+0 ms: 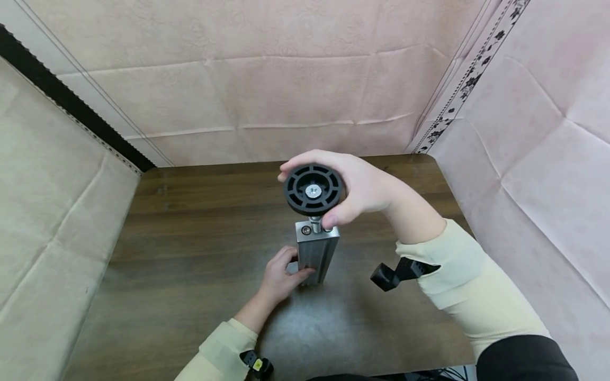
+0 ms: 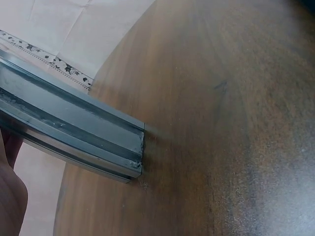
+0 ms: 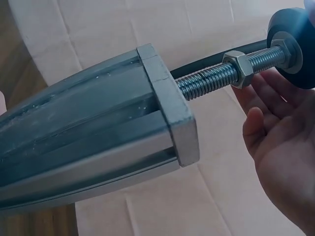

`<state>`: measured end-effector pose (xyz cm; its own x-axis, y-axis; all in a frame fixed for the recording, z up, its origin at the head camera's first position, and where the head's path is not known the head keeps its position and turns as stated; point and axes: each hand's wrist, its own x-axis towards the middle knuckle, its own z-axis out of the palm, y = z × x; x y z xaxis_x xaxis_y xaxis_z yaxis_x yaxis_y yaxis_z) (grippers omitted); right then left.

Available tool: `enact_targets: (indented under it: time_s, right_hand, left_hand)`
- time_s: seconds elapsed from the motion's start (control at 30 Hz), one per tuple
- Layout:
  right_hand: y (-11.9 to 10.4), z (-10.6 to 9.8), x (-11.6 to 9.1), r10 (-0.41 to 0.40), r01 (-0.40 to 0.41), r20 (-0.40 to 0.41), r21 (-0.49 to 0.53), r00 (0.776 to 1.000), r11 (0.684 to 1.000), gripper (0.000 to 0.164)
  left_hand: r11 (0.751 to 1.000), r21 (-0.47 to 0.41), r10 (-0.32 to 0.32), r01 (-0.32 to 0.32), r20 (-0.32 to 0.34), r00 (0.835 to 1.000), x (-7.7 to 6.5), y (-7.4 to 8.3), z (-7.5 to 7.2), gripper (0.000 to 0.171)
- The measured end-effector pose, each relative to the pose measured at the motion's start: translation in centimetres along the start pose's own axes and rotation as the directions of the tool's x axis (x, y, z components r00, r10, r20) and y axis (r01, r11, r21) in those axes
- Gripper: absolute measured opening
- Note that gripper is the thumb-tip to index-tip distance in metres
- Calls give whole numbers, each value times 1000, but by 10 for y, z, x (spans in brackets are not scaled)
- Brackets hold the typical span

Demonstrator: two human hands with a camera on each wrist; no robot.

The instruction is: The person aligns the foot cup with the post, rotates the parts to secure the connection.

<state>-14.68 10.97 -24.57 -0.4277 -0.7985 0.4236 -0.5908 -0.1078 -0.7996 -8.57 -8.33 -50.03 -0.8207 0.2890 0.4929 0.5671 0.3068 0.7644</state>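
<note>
Head: cloth [image 1: 295, 95] behind table [image 1: 200, 254]; disc [image 1: 313, 203] partly hides bolt [image 1: 315, 226].

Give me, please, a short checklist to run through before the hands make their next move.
1. Silver grooved metal bar standing on the brown wooden table: ok, it appears upright.
2. Left hand steadying the bar: ok, it grips the lower part.
3. Right hand placed at the round black spoked disc: ok, its fingers curve round the rim.
4. Silver threaded metal rod deep enough in the grey metal end plate: cannot tell, its inner end is hidden.
5. Silver hexagonal metal nut snug against the plate: not ok, exposed thread separates them.
</note>
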Motion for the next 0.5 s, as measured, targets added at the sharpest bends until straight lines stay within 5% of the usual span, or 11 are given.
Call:
enact_targets:
  time_s: [0.27,0.5]
  right_hand:
    - [2,0,5,-42,34,51,135,998,990,78]
    - [3,5,0,-36,36,-7,146,999,989,76]
  left_hand:
    - [1000,5,-3,3,8,1000,2,1,0,33]
    - [999,7,-40,40,26,999,0,3,-1,33]
